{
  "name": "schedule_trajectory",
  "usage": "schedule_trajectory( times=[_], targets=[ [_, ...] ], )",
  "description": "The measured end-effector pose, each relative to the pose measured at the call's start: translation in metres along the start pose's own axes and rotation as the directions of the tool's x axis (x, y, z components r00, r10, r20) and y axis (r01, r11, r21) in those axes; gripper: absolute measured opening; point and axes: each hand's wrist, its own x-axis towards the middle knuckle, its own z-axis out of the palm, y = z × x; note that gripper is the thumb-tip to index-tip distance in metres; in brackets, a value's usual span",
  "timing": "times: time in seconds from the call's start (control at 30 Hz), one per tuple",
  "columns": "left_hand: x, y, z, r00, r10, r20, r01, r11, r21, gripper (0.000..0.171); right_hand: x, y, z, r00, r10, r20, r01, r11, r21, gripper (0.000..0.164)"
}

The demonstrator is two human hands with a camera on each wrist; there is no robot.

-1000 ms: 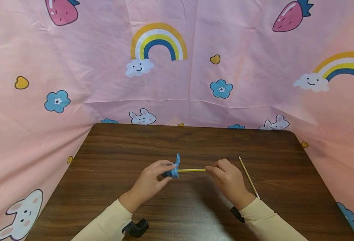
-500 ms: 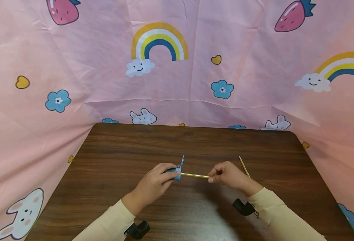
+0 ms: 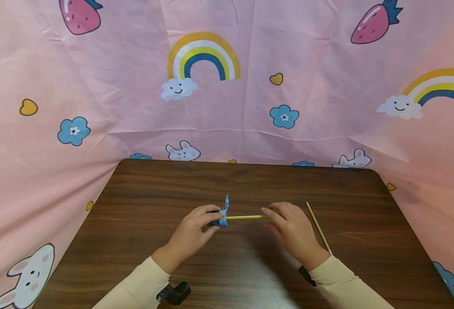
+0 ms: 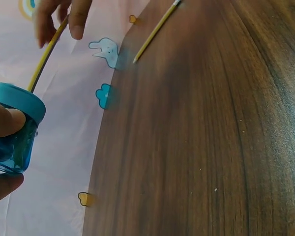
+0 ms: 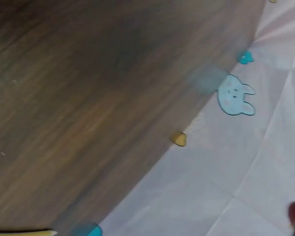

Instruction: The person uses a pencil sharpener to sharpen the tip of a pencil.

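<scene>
A blue see-through pencil sharpener (image 4: 20, 142) with a lighter blue rim is held by my left hand (image 3: 190, 231), thumb and fingers on its sides. Its flip lid (image 3: 227, 202) stands up from the rim. One end of a yellow pencil (image 3: 244, 217) goes into the sharpener's opening, so its tip is hidden. At the other end, my right hand (image 3: 292, 231) has its fingers and thumb around the pencil. In the left wrist view the right fingers (image 4: 80, 19) are blurred beside the pencil's end. In the right wrist view only edges of the fingers show.
A second yellow pencil (image 3: 318, 227) lies on the brown wooden table (image 3: 153, 184), right of my right hand, partly covered by the wrist. A pink printed cloth (image 3: 134, 64) hangs behind and around the table. Black wrist cameras (image 3: 174, 293) sit under the sleeves.
My right hand turned over and back around the pencil's end, its wrist dipping then rising. The sharpener shifted slightly right, then back left. The left hand keeps its hold.
</scene>
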Motion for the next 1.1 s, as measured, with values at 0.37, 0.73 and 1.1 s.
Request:
schedule_trajectory(
  times=[0.37,0.73,1.1],
  targets=[
    [0.000,0.005,-0.003,0.997,-0.069,0.034,0.071,0.996,-0.048,0.045,-0.002,-0.001,0.007,0.980,-0.145,-0.139,0.139,0.989,-0.048,0.036],
    [-0.002,-0.001,0.001,0.979,0.203,-0.009,-0.202,0.977,0.070,0.038,0.012,0.004,-0.012,0.842,0.192,0.505,-0.422,0.816,0.394,0.006],
    [-0.002,-0.002,0.003,0.983,0.181,-0.023,-0.179,0.982,0.052,0.038,0.023,0.006,-0.017,0.700,0.289,0.653,-0.572,0.774,0.272,0.013]
  ],
)
